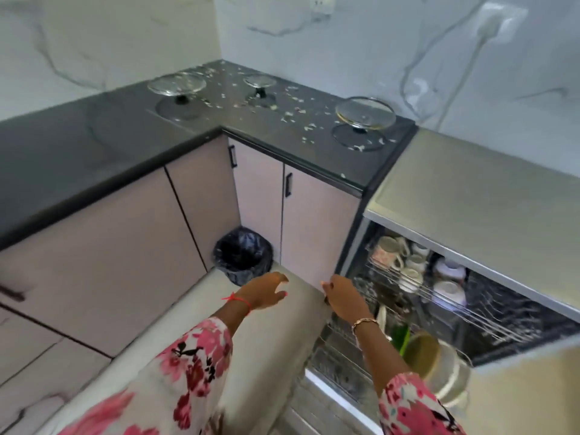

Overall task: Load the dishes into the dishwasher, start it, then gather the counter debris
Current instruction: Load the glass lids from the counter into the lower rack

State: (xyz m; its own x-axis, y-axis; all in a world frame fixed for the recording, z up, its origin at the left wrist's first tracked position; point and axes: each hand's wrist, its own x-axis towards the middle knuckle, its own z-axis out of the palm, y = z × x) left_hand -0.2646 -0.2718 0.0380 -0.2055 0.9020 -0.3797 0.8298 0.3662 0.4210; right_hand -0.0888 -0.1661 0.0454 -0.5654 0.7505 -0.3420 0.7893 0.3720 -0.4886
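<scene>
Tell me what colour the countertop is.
The countertop is dark grey, almost black, seen in the head view.

Pink floral sleeves (194, 365), red thread (240, 301) on left wrist, gold bracelet (364, 322) on right.

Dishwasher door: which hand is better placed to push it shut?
Probably left. The left hand is open over the door's outer face near its top edge, ready to push. The right hand grips that edge beside the racks and must let go first.
</scene>
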